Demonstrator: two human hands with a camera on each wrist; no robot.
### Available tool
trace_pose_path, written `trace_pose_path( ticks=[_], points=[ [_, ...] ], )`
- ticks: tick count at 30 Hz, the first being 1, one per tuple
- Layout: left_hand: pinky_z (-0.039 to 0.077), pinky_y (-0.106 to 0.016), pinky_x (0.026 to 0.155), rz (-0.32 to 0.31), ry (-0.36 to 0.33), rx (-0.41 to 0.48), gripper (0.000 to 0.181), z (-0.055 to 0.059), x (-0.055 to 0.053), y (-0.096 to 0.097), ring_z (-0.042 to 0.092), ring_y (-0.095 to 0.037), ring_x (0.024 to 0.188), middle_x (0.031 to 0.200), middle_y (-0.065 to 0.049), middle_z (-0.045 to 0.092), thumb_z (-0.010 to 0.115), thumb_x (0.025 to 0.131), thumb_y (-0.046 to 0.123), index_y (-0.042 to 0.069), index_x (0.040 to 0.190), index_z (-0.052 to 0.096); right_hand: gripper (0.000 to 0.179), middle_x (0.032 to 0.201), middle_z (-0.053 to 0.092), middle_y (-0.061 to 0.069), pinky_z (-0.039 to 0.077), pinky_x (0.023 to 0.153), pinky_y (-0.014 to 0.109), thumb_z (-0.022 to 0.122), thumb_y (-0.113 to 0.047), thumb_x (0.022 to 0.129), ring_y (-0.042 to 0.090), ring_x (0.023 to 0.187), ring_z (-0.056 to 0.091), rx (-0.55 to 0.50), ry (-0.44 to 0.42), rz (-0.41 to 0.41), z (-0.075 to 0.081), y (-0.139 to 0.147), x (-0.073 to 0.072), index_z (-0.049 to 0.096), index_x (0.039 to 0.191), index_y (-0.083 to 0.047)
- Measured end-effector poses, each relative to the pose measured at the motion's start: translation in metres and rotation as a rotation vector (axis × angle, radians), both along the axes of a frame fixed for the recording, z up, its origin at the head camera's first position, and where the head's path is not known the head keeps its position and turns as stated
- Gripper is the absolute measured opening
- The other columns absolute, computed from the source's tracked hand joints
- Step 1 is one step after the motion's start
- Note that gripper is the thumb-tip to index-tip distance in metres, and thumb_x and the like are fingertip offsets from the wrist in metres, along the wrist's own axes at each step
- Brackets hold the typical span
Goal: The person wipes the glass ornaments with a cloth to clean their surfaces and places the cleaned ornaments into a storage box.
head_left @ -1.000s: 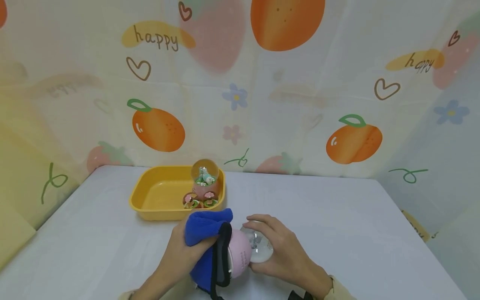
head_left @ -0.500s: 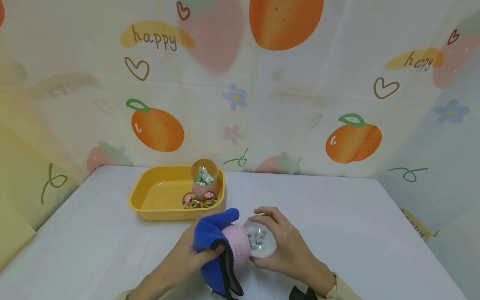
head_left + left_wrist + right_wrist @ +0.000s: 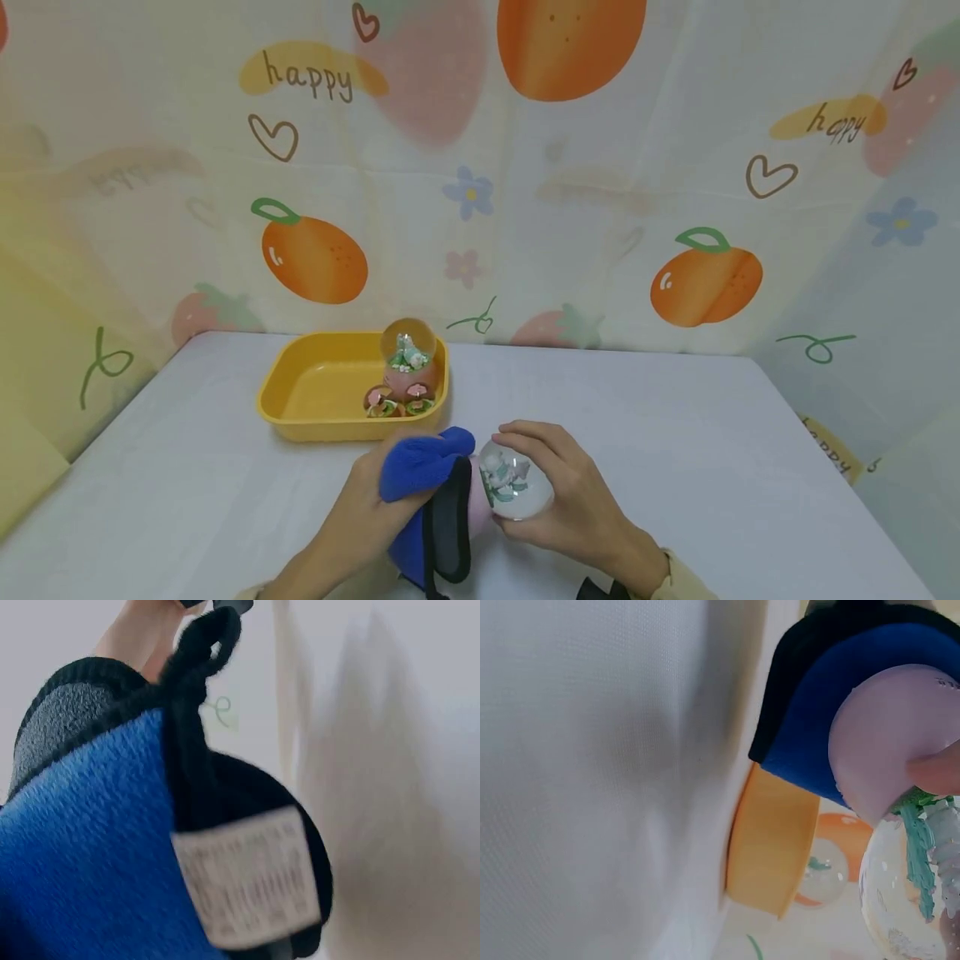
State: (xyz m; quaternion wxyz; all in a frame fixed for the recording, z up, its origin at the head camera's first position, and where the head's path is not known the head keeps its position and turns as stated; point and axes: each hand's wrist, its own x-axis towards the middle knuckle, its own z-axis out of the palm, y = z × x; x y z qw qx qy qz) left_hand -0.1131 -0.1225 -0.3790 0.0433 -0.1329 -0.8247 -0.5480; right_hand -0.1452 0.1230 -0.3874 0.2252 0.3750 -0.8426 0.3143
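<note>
A snow globe with a clear dome lies tilted on its side above the table, its dome to the right. My right hand grips the dome between thumb and fingers. The globe's pink base points left, against a blue cleaning cloth with black edging and a grey side. My left hand holds this cloth around the base, its thumb partly hidden by a fold. In the left wrist view the cloth's white label and black loop show close up; the left fingers are hidden there.
Behind the hands stands a yellow tray. Inside its right end are another snow globe and small colourful figures. A black object shows by my right wrist. A fruit-patterned cloth hangs behind the white table.
The cloth and left hand moved right over the base, then back left. More grey side shows now and less of the pink base. The dome has turned slightly in my right hand.
</note>
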Motion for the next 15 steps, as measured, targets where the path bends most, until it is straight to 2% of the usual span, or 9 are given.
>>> trace_pose_path(
  ticks=[4, 10, 15],
  points=[
    [0.052, -0.050, 0.099, -0.011, 0.047, -0.025, 0.042, -0.0008, -0.0018, -0.0017, 0.063, -0.018, 0.115, 0.128, 0.003, 0.066, 0.073, 0.089, 0.018, 0.022, 0.127, 0.057, 0.087, 0.132, 0.059, -0.004, 0.056, 0.093, 0.035, 0.097, -0.027, 0.054, 0.013, 0.116, 0.056, 0.008, -0.023, -0.023, 0.0000, 0.0002, 0.0005, 0.056, 0.131, -0.018],
    [0.051, -0.041, 0.101, -0.079, 0.123, -0.141, 0.072, -0.0010, 0.0011, 0.0019, 0.057, -0.017, 0.123, 0.139, 0.007, 0.056, 0.081, 0.078, 0.013, 0.030, 0.138, 0.046, 0.085, 0.130, 0.060, -0.003, 0.057, 0.090, 0.035, 0.097, -0.029, 0.054, 0.014, 0.114, 0.058, 0.007, -0.016, -0.013, 0.0018, 0.0037, -0.0013, 0.059, 0.129, -0.018],
    [0.051, -0.049, 0.100, -0.071, 0.136, -0.220, 0.084, -0.0013, 0.0054, 0.0076, 0.054, -0.017, 0.128, 0.145, 0.010, 0.049, 0.087, 0.072, 0.021, 0.036, 0.140, 0.040, 0.084, 0.130, 0.061, -0.002, 0.057, 0.090, 0.033, 0.097, -0.028, 0.053, 0.013, 0.114, 0.060, 0.010, -0.015, 0.019, 0.0021, 0.0043, -0.0009, 0.061, 0.129, -0.017]
  ],
)
